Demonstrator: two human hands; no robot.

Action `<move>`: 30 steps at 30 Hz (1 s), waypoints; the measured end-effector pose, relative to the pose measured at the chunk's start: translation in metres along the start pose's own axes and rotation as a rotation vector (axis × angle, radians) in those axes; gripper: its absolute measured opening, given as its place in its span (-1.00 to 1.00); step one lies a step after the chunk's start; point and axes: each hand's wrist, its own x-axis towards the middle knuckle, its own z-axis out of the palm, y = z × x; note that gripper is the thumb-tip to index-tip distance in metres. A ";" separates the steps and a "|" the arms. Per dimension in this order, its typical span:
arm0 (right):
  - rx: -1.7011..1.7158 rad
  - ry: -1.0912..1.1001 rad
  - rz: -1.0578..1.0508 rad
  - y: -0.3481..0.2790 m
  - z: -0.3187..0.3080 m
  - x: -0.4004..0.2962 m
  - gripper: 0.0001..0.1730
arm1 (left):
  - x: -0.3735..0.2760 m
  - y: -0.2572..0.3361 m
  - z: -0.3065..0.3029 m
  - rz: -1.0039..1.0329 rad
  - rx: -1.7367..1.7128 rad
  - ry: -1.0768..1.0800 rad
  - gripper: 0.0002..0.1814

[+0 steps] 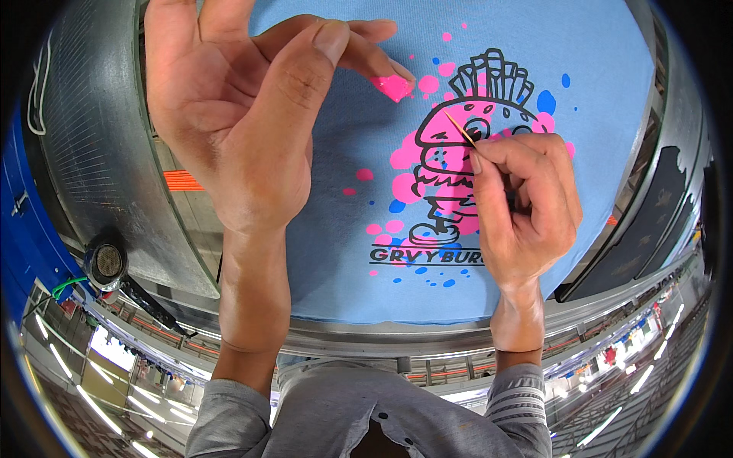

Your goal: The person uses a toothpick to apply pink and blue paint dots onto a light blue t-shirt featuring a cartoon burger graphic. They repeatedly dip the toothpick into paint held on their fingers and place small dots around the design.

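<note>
Light blue fabric (343,286) lies spread before me, printed with a burger figure (458,154) in black outline, with pink and blue spots and black lettering below. My right hand (527,200) pinches a thin wooden toothpick (460,129) between thumb and index finger, its tip pointing up and left over the pink bun. My left hand (257,109) is raised above the fabric's left side, palm partly turned up. Wet pink ink (395,87) coats one of its fingertips, close to the print's upper left. No object shows in that hand, and its fingers are partly spread.
A metal platen (97,143) stands at the left, with a hair dryer or heat gun (109,263) by its lower end. At the right is another platen with a dark, worn covering (647,229). A metal rail (389,338) runs between my body and the fabric.
</note>
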 end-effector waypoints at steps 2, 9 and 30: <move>0.009 0.005 0.009 0.000 0.000 0.000 -0.76 | 0.000 -0.001 -0.001 0.003 0.012 -0.002 -0.14; 0.008 0.000 0.004 0.001 0.000 -0.001 -0.75 | 0.000 0.002 0.000 -0.014 -0.006 -0.001 -0.14; 0.053 -0.036 -0.007 0.002 -0.001 -0.001 -0.75 | 0.002 0.000 0.001 -0.012 -0.033 -0.016 -0.15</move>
